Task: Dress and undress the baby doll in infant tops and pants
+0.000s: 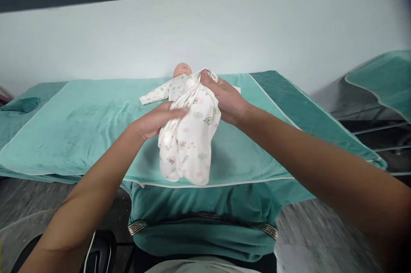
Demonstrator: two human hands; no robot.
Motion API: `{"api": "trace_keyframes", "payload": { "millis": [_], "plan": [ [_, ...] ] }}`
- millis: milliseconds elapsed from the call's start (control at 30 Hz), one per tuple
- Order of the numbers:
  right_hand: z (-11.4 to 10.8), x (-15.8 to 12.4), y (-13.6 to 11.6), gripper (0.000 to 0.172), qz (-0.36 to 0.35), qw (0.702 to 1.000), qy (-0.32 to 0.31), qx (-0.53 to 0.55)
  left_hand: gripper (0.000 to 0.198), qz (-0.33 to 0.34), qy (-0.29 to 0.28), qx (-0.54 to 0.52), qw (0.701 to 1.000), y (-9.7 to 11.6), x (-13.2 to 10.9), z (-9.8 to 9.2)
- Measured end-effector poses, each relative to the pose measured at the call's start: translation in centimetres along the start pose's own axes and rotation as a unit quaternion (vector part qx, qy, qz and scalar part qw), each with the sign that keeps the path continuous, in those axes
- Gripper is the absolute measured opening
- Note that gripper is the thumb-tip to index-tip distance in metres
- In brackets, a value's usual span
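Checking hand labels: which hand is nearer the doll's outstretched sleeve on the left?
Left. The left hand is just below that sleeve in view; the right hand is well off to its right.

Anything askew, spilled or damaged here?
Nothing stands out: no spill or damage shows. The printed cloth is bunched in its upper part, but the left hand and right hand hold it, so that looks ordinary.

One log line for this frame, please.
right hand: gripping patterned white garment near top | left hand: touching its side | doll: dressed, lying on teal sheet beyond garment
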State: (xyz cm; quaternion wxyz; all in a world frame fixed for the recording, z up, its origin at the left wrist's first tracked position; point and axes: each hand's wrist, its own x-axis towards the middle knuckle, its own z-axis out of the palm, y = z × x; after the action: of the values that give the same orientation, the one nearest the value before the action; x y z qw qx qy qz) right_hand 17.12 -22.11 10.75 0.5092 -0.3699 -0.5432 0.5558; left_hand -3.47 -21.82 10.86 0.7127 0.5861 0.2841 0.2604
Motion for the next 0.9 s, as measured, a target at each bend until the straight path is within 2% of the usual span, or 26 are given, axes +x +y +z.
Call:
{"api": "trace_keyframes", "payload": {
  "millis": [67,133,233,300,367,433,500,567,667,733,800,900],
  "plan": [
    [-0.5,0.1,0.1,0.055,-0.006,1.000,-0.010,-0.002,0.057,-0.017,-0.013,0.051,0.998,0.0,-0.2,-0.2],
    [-1.1,0.1,0.2,0.056,-0.010,0.999,-0.033,-0.009,0.053,0.018,0.029,0.045,0.998,-0.1,0.1,-0.2],
    [-1.7,-0.3,0.6,0.052,0.018,0.990,-0.129,-0.048,0.045,0.096,0.104,-0.009,0.990,-0.5,0.8,0.1],
    [-1.6,-1.0,0.8,0.046,0.053,0.973,-0.207,-0.088,0.045,0.115,0.121,-0.021,0.986,-0.8,1.1,0.4],
    [-1.1,-1.7,0.9,0.043,0.068,0.962,-0.244,-0.104,0.047,0.111,0.120,-0.023,0.986,-1.1,1.2,0.5],
    [-0.6,-2.2,1.0,0.041,0.056,0.971,-0.217,-0.084,0.050,0.097,0.109,-0.028,0.989,-1.5,1.0,0.2],
    [-0.3,-2.4,0.9,0.042,0.034,0.987,-0.154,-0.039,0.051,0.066,0.083,-0.020,0.994,-1.9,0.5,-0.2],
    [-0.4,-2.4,0.8,0.046,0.020,0.995,-0.099,0.004,0.050,0.017,0.034,0.010,0.999,-2.1,0.0,-0.7],
    [-0.8,-2.5,1.0,0.052,0.032,0.996,-0.068,0.047,0.048,-0.033,-0.029,0.047,0.998,-2.3,-0.6,-1.0],
    [-1.1,-2.8,1.6,0.052,0.044,0.996,-0.058,0.057,0.048,-0.011,-0.005,0.018,1.000,-2.6,-0.6,-0.8],
    [-1.4,-3.3,2.7,0.050,0.064,0.995,-0.061,0.047,0.052,0.046,0.058,-0.045,0.996,-3.1,-0.3,-0.5],
    [-1.8,-3.8,4.5,0.044,0.123,0.987,-0.104,0.017,0.061,0.115,0.122,-0.126,0.978,-3.9,0.4,-0.2]
  ]
}}
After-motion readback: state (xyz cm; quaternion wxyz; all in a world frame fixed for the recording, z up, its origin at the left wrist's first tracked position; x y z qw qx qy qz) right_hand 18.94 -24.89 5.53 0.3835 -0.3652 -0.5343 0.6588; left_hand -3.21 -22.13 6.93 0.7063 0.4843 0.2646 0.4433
